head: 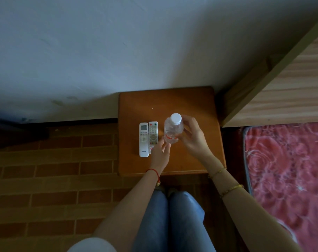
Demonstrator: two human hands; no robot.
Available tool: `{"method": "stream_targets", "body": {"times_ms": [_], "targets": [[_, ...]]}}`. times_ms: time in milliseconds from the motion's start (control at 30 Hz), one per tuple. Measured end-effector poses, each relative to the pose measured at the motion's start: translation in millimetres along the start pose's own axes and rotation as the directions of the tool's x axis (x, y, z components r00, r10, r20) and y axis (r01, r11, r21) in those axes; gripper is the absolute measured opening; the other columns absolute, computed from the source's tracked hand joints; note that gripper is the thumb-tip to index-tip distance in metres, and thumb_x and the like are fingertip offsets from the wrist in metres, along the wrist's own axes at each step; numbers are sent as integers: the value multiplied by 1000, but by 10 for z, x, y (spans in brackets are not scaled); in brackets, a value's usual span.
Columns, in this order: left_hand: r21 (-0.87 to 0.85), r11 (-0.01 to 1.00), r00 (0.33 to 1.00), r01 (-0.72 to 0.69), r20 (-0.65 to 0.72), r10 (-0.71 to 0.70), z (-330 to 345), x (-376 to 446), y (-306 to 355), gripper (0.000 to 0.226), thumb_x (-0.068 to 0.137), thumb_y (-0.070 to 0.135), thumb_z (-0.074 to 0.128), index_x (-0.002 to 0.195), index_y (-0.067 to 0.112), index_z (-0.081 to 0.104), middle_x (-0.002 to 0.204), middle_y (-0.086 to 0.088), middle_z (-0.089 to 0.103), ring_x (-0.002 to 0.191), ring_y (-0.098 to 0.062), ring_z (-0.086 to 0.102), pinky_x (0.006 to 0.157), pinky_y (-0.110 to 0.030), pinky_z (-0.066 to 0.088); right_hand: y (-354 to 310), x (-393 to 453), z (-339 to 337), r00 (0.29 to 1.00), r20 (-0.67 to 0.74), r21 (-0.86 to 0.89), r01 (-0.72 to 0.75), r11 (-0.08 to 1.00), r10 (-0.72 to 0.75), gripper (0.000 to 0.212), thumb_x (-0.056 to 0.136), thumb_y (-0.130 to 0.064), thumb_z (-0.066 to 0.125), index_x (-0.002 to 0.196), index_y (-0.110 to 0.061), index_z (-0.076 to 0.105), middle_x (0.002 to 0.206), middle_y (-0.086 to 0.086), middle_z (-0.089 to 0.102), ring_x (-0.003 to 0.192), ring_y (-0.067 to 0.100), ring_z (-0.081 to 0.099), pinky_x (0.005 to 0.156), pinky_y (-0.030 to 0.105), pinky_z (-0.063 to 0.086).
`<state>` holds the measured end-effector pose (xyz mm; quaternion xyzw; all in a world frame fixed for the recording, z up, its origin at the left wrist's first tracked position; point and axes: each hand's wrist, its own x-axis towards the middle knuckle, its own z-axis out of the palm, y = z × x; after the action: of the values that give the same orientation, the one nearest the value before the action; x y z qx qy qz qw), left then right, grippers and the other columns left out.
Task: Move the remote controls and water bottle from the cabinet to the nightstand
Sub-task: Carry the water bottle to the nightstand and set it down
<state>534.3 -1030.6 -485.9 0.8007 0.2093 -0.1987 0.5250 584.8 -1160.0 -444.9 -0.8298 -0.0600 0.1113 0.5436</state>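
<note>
Brick-patterned floor lies nearest me, beneath the nightstand (200, 160). On its top, my left hand (159, 154) hovers loosely open just beside the water bottle (173, 130); my right hand (192, 138) wraps the bottle. I should seat it flat before letting go. Left of the bottle, two remote controls (148, 138) lie side by side.

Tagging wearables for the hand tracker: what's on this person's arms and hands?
Both forearms bare. Left hand: thin red string bracelet with a small charm at the wrist. Right hand: thin gold chain bracelet at the wrist, and a broader gold bracelet further up the forearm. No gloves.
</note>
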Motion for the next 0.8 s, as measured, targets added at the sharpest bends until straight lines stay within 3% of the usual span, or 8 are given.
{"method": "stream_targets", "body": {"times_ms": [167, 333, 433, 533, 633, 800], "targets": [[64, 998, 999, -19, 42, 17, -18, -66, -31, 43, 100, 22, 42, 142, 17, 39, 144, -5, 48, 131, -20, 48, 93, -19, 38, 35, -118, -12, 1000, 26, -114, 20, 993, -17, 64, 83, -13, 70, 139, -10, 40, 133, 5, 50, 125, 14, 49, 104, 28, 44], [295, 955, 997, -18, 77, -5, -132, -294, -27, 50, 99, 30, 42, 146, 12, 33, 145, -9, 46, 133, -22, 45, 106, -34, 42, -47, -278, -71, 990, 21, -339, -123, 933, 138, 64, 91, -22, 61, 147, -14, 29, 148, 6, 39, 133, 19, 43, 101, 24, 34], [475, 878, 997, -54, 74, 21, -305, -559, 72, 50, 99, 30, 42, 145, 13, 33, 144, -8, 46, 134, -23, 44, 102, -34, 45, -163, -408, -156, 962, 31, -449, -227, 864, 270, 64, 94, -30, 56, 148, -16, 26, 152, 6, 31, 141, 23, 33, 108, 33, 34], [565, 820, 996, -90, 65, 65, -538, -872, 255, 48, 98, 28, 45, 144, 15, 35, 140, -7, 50, 122, -21, 55, 93, -32, 53, -453, -543, -305, 936, 31, -527, -282, 802, 350, 62, 95, -32, 54, 147, -13, 27, 153, 9, 31, 143, 26, 26, 113, 39, 30], [600, 790, 991, -128, 53, 120, -826, -1198, 521, 48, 96, 25, 47, 143, 19, 36, 137, -5, 51, 113, -17, 59, 86, -30, 56, -880, -684, -469, 941, 20, -569, -267, 778, 338, 60, 95, -32, 54, 146, -12, 30, 151, 10, 34, 142, 27, 26, 114, 40, 29], [632, 751, 964, -190, -24, 264, -1297, -1769, 987, 47, 93, 22, 54, 138, 17, 43, 137, -4, 52, 124, -18, 51, 98, -30, 47, -1582, -996, -736, 978, -8, -584, -174, 793, 208, 54, 94, -28, 57, 143, -12, 38, 145, 10, 44, 138, 27, 34, 112, 39, 32]]}}
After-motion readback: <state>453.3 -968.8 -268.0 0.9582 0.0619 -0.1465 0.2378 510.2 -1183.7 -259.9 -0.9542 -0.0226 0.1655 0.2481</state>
